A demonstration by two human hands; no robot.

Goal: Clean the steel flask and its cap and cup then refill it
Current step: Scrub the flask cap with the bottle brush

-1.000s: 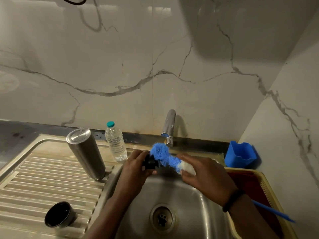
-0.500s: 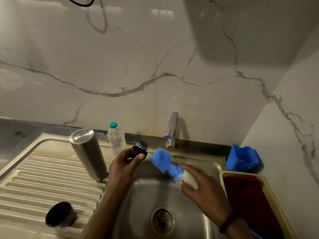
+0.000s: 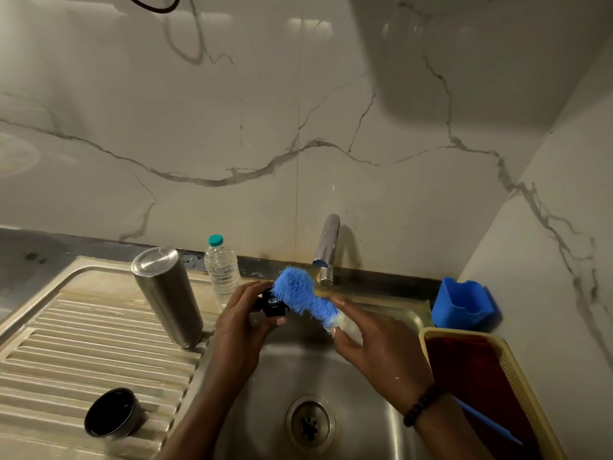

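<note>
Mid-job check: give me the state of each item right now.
steel flask: upside down on drainboard
cup: on its side
black cap: held by left hand
blue brush: gripped by right hand, bristles against cap
water bottle: capped, upright
tap: no water visible

Steel flask (image 3: pixel 167 297): brushed cylinder, standing upside down, base up, left of centre on the ribbed drainboard, just left of the basin.

Cap (image 3: pixel 272 305): small, black, at frame centre above the basin, pinched in the left hand (image 3: pixel 243 322), partly hidden behind blue bristles.

Brush (image 3: pixel 303 298): fluffy blue head with a pale neck, slanting up to the left, head pressed on the cap, neck gripped by the right hand (image 3: pixel 374 346); blue handle showing again at lower right.

Cup (image 3: pixel 112 413): dark, steel-rimmed, lying tilted at lower left on the drainboard, mouth turned up and left.
</note>
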